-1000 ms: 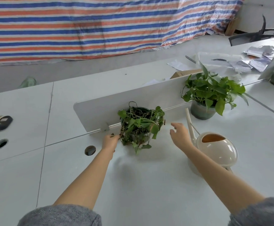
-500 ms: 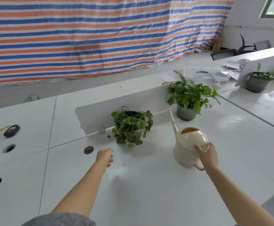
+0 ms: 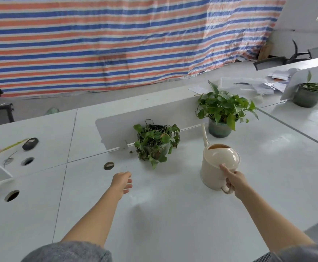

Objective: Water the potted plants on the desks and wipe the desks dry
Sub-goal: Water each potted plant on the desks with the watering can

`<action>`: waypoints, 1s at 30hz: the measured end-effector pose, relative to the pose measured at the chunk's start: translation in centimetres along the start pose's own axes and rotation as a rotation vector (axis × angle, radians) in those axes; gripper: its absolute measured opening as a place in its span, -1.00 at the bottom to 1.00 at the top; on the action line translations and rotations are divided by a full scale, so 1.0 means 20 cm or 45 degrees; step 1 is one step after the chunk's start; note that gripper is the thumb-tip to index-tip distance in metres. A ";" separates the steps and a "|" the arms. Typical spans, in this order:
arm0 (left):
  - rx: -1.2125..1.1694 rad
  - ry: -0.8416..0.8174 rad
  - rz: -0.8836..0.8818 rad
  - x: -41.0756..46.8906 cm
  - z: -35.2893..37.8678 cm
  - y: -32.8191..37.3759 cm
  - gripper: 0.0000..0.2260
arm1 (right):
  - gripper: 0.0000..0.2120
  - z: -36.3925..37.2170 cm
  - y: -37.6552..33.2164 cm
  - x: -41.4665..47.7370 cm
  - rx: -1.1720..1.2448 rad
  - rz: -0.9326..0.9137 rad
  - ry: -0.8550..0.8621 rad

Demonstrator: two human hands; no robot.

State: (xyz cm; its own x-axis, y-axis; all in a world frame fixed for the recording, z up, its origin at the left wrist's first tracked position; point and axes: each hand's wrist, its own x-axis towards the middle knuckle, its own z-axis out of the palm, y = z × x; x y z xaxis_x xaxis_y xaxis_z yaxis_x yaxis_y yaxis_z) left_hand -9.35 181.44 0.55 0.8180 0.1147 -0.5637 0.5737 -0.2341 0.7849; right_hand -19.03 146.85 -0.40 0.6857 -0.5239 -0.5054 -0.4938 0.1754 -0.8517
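Observation:
A cream watering can (image 3: 216, 163) stands on the white desk (image 3: 173, 214), its spout pointing up and away. My right hand (image 3: 233, 179) grips its handle, with one finger laid along the can's body. Left of the can sits a wilted trailing plant (image 3: 155, 142) in a dark pot. A fuller green plant (image 3: 222, 112) in a grey-green pot stands behind the can. A third potted plant (image 3: 310, 92) is at the far right on another desk. My left hand (image 3: 121, 181) hovers over the desk in front of the wilted plant, fingers loosely curled and holding nothing.
A low white divider panel (image 3: 116, 129) runs behind the plants. Round cable holes (image 3: 108, 165) dot the desk at left. A dark oval object (image 3: 30, 143) and a yellow-green stick lie far left. Papers (image 3: 273, 82) are piled at back right. A striped tarp hangs behind.
My right hand moved from beside the wilted plant to the watering can's handle and took hold of it. My left hand drew back from the plant toward me.

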 end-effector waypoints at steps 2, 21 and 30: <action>0.010 0.003 -0.004 -0.02 0.01 0.00 -0.85 | -0.61 0.01 0.00 -0.02 0.087 -0.010 0.073; -0.177 -0.227 0.164 -0.17 0.08 -0.05 -0.82 | -0.54 0.17 -0.03 -0.25 0.127 -0.598 -0.104; -0.539 -0.086 0.168 -0.25 -0.25 -0.22 -0.83 | -0.53 0.57 -0.02 -0.49 -0.065 -0.650 -0.541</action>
State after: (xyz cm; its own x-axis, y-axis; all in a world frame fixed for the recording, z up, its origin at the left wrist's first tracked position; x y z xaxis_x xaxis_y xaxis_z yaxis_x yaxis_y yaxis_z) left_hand -15.85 186.78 1.25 0.8887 0.0441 -0.4563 0.4428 0.1750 0.8794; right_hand -19.45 161.34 3.37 0.9861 -0.1549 -0.0599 -0.0688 -0.0528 -0.9962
